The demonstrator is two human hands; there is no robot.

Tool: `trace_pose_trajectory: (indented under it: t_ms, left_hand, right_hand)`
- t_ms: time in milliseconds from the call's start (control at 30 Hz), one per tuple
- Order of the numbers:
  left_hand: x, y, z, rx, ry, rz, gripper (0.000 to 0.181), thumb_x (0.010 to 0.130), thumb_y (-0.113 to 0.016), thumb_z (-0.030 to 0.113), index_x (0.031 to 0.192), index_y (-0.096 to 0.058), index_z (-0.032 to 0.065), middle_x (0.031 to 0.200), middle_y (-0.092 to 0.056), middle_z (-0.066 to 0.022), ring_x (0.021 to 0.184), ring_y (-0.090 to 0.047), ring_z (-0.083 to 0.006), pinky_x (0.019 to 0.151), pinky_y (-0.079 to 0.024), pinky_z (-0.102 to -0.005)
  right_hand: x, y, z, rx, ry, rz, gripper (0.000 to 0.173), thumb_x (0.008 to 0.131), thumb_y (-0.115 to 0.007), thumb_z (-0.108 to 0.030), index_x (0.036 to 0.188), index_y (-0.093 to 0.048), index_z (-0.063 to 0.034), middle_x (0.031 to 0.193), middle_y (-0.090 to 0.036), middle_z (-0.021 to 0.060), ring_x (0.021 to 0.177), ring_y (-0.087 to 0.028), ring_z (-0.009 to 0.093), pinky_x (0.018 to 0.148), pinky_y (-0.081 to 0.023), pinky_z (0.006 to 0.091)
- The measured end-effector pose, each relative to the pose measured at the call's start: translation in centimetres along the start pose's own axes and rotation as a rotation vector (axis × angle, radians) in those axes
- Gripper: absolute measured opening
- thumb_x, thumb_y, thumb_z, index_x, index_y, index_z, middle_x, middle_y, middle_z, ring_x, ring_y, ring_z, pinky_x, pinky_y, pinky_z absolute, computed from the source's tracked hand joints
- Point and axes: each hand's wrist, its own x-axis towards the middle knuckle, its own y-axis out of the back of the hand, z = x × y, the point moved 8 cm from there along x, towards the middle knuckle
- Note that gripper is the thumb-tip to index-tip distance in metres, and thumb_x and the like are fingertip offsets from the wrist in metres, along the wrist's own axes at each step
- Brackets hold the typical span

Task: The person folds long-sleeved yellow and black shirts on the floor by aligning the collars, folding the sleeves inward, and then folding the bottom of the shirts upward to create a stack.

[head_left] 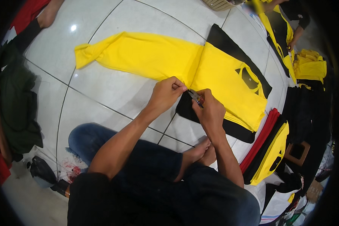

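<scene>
A yellow garment (pixel 158 56) with a round neck opening lies on the tiled floor before me, partly over a black garment (pixel 237 131). My left hand (pixel 169 93) pinches the yellow garment's near edge between thumb and fingertips. In my right hand (pixel 210 108) is a small pair of thread snips (pixel 195 96), its metal tip close to my left fingertips. Whether the blades touch a thread is too small to tell.
Folded red, black and yellow garments (pixel 271 152) lie at my right, beside a dark cloth heap (pixel 302 113). Another person's arm (pixel 296 36) reaches over yellow garments at the upper right. A person with a dark green cloth (pixel 15 104) is at the left. A basket (pixel 220 4) stands at the top.
</scene>
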Motion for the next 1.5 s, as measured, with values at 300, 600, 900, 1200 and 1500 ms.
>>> trace_pose_trajectory:
  t_ms: [300, 600, 900, 1200, 1500]
  left_hand:
    - [-0.2, -0.1, -0.4, 0.113, -0.070, 0.049, 0.023, 0.093, -0.074, 0.024, 0.100, -0.073, 0.0011, 0.092, -0.076, -0.0166, 0.086, -0.073, -0.0275, 0.078, -0.056, -0.0366]
    - [-7.4, 2.6, 0.9, 0.966, 0.064, -0.704, 0.028, 0.080, -0.083, 0.038, 0.083, -0.079, 0.0103, 0.086, -0.077, -0.0147, 0.088, -0.074, -0.0359, 0.074, -0.056, -0.0468]
    - [-5.1, 24.3, 6.0, 1.083, 0.183, 0.460, 0.047, 0.082, -0.084, 0.018, 0.122, -0.063, 0.0074, 0.126, -0.062, -0.0165, 0.118, -0.060, -0.0338, 0.100, -0.050, -0.0422]
    - [-1.6, 30.4, 5.4, 1.228, 0.049, 0.334, 0.018, 0.091, -0.074, 0.012, 0.106, -0.067, 0.0047, 0.112, -0.065, -0.0124, 0.115, -0.063, -0.0269, 0.098, -0.051, -0.0379]
    - [-1.0, 35.4, 13.2, 0.480, -0.073, 0.485, 0.027, 0.101, -0.068, 0.022, 0.122, -0.064, 0.0043, 0.106, -0.069, -0.0131, 0.099, -0.066, -0.0187, 0.092, -0.051, -0.0319]
  right_hand:
    - [0.2, -2.0, 0.7, 0.076, -0.008, 0.019, 0.026, 0.085, -0.081, -0.019, 0.104, -0.066, -0.0097, 0.086, -0.074, 0.0147, 0.079, -0.073, 0.035, 0.069, -0.056, 0.0422]
    - [-21.8, 1.8, 16.1, 0.335, -0.402, 0.436, 0.038, 0.097, -0.069, -0.004, 0.132, -0.054, 0.0014, 0.122, -0.062, 0.0163, 0.111, -0.068, 0.026, 0.088, -0.058, 0.0356]
    - [-24.2, -4.7, 10.7, 0.112, -0.279, 0.395, 0.045, 0.097, -0.068, -0.007, 0.137, -0.049, 0.0009, 0.127, -0.060, 0.0192, 0.118, -0.065, 0.030, 0.095, -0.054, 0.0395]
    - [-23.9, -4.4, 9.9, 0.062, -0.266, 0.433, 0.049, 0.097, -0.068, -0.009, 0.140, -0.047, 0.0007, 0.131, -0.058, 0.0215, 0.122, -0.062, 0.034, 0.100, -0.050, 0.0444]
    - [-24.0, -4.2, 9.4, 0.021, -0.254, 0.445, 0.053, 0.096, -0.068, -0.011, 0.142, -0.045, 0.0005, 0.136, -0.057, 0.0237, 0.127, -0.058, 0.038, 0.106, -0.045, 0.0494]
